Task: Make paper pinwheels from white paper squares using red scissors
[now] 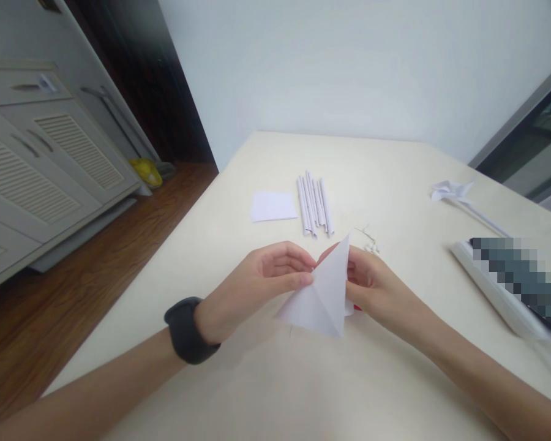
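Note:
A white sheet of paper folded into a triangle [324,297] is held just above the cream table [266,380], between both hands. My left hand [257,282] pinches its left edge with thumb and fingers; a dark band sits on that wrist. My right hand [379,285] grips the paper's right side from behind, fingers curled and partly hidden by the sheet. Both hands are closed on the paper.
Behind the hands lie several rolled white paper tubes [314,205], a flat white paper square [273,206] and small pins [371,242]. A paper pinwheel on a stick [454,193] and a white tray [496,282] lie at the right. Cabinets [37,159] stand left beyond the table edge.

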Tool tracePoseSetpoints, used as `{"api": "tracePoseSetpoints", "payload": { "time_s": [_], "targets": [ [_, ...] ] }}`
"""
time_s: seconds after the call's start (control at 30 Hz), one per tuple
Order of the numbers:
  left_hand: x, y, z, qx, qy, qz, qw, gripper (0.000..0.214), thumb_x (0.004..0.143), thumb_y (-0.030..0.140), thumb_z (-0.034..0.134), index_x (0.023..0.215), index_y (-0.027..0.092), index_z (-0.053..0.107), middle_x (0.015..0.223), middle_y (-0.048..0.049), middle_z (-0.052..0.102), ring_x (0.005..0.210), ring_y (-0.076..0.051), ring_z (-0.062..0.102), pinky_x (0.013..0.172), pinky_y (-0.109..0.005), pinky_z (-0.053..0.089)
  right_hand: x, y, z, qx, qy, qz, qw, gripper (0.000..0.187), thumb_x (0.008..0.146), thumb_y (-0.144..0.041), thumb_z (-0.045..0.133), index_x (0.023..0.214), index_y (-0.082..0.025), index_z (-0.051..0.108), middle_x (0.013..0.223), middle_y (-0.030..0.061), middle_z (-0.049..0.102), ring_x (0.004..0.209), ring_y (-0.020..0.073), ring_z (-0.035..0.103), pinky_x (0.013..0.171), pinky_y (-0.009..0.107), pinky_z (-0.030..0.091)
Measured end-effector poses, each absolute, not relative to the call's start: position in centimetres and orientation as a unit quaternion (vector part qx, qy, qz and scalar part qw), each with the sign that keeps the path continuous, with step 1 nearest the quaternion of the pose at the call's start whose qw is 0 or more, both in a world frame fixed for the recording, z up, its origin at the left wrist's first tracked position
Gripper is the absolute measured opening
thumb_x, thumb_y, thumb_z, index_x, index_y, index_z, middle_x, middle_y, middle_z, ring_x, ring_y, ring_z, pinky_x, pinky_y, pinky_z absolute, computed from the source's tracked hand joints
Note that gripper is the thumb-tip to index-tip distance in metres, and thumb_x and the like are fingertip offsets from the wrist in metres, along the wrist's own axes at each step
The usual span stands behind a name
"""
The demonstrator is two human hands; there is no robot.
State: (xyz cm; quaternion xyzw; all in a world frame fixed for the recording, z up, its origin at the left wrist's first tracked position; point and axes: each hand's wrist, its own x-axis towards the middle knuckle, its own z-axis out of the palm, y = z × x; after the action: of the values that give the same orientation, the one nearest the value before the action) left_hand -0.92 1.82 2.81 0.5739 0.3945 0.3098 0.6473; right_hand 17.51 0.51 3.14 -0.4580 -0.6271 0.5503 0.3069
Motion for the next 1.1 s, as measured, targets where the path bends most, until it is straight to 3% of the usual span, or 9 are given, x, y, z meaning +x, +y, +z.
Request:
{"api": "tracePoseSetpoints", "payload": {
  "time_s": [0.17,0.37,0.57,0.87,1.1],
  "targets": [
    [-1.1,2.0,2.5,0.581,0.404,0.309,0.636,0.011,0.076,0.027,0.062,0.082,0.019,0.057,0.084,-0.0001,0.062,0.079,-0.015,0.057,0.07,-0.025,0.041,17.5,0.6,2.7,-0.439,-0.624,0.562,0.32,0.012,0.085,-0.031,0.051,0.087,-0.02,0.053,0.08,0.0,0.054,0.065,0.0102,0.048,0.049,0.02,0.034],
    [-1.3,2.4,2.1,0.56,0.455,0.348,0.598,0.012,0.078,0.03,0.06,0.084,0.022,0.055,0.079,0.0034,0.059,0.07,-0.011,0.053,0.061,-0.02,0.039,18.1,0.9,2.8,-0.467,-0.628,0.529,0.327,0.039,0.091,-0.048,0.031,0.07,-0.018,0.044,0.066,-0.0019,0.048,0.062,0.0109,0.05,0.056,0.023,0.037],
    [-1.6,2.7,2.0,0.539,0.47,0.378,0.588,0.015,0.078,0.033,0.06,0.087,0.022,0.054,0.075,0.0045,0.056,0.07,-0.01,0.051,0.063,-0.02,0.039,18.1,0.8,2.9,-0.499,-0.643,0.529,0.243,0.023,0.084,-0.039,0.051,0.076,-0.018,0.051,0.069,-0.0019,0.055,0.061,0.0099,0.051,0.052,0.021,0.033],
    [-1.7,2.8,1.7,0.544,0.456,0.387,0.588,0.019,0.077,0.032,0.061,0.091,0.022,0.055,0.079,0.0033,0.057,0.074,-0.012,0.052,0.066,-0.022,0.04,17.9,0.9,3.3,-0.504,-0.633,0.521,0.27,0.025,0.086,-0.032,0.049,0.067,-0.015,0.051,0.062,-0.0019,0.05,0.056,0.0084,0.046,0.049,0.02,0.03],
    [-1.6,2.8,1.8,0.547,0.444,0.378,0.6,0.026,0.076,0.03,0.062,0.098,0.02,0.054,0.094,-0.0025,0.061,0.09,-0.018,0.057,0.08,-0.031,0.043,18.7,1.5,2.1,-0.505,-0.669,0.478,0.261,0.034,0.089,-0.037,0.042,0.071,-0.016,0.061,0.057,-0.0013,0.049,0.05,0.0082,0.043,0.047,0.022,0.029]
  ]
}}
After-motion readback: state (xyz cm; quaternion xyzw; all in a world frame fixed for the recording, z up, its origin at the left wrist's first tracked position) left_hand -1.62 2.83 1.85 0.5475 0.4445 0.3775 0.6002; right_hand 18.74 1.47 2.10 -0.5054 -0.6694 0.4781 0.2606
